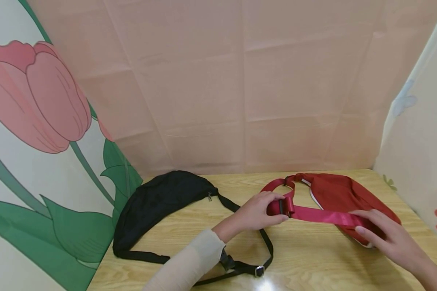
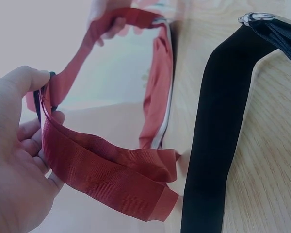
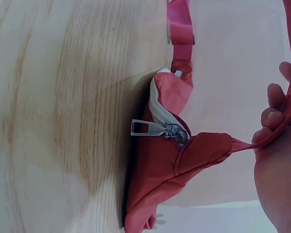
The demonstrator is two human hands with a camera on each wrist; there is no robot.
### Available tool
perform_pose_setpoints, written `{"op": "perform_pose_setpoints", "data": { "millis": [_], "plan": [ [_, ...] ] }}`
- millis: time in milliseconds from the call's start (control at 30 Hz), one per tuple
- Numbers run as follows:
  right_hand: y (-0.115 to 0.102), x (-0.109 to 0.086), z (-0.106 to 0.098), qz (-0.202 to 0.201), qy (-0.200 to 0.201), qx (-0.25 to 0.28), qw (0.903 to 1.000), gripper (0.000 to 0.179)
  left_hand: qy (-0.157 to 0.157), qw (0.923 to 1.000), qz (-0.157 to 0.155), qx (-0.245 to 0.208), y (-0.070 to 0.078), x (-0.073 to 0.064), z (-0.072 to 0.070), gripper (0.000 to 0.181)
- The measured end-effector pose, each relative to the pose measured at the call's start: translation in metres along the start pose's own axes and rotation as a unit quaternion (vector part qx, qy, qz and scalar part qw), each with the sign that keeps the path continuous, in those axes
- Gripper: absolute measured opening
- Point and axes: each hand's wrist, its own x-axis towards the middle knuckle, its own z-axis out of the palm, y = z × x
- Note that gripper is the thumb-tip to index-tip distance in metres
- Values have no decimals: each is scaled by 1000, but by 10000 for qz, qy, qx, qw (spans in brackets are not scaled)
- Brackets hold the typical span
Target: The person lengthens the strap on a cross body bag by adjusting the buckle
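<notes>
A red waist bag (image 1: 344, 192) lies at the back right of the table, with its pink-red strap (image 1: 320, 215) raised in front of it. My left hand (image 1: 258, 212) pinches the strap at its dark slider buckle (image 1: 286, 207), between thumb and fingers; in the left wrist view a doubled strap end (image 2: 106, 179) hangs below that grip. Farther right, my right hand (image 1: 397, 238) holds the strap close to where it joins the bag. The right wrist view shows the bag's metal zipper pull (image 3: 148, 127) and the strap running across the curled fingers (image 3: 272, 116).
A black waist bag (image 1: 160, 202) lies on the left of the wooden table (image 1: 306, 266). Its black strap (image 1: 267, 244), with a metal buckle (image 1: 259, 271), loops under my left forearm. Behind the table hangs a pinkish cloth (image 1: 204, 89); a tulip-printed sheet (image 1: 51, 101) covers the left side.
</notes>
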Motion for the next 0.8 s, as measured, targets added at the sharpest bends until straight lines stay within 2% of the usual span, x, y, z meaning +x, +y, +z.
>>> {"op": "perform_pose_setpoints", "data": {
  "millis": [300,800],
  "plan": [
    [1,0,-1,-2,144,-14,9999,42,16,10000,-31,42,-1,0,0,55],
    [3,-3,-4,318,-92,-22,9994,40,-8,10000,-6,53,-3,-1,0,56]
  ]
}}
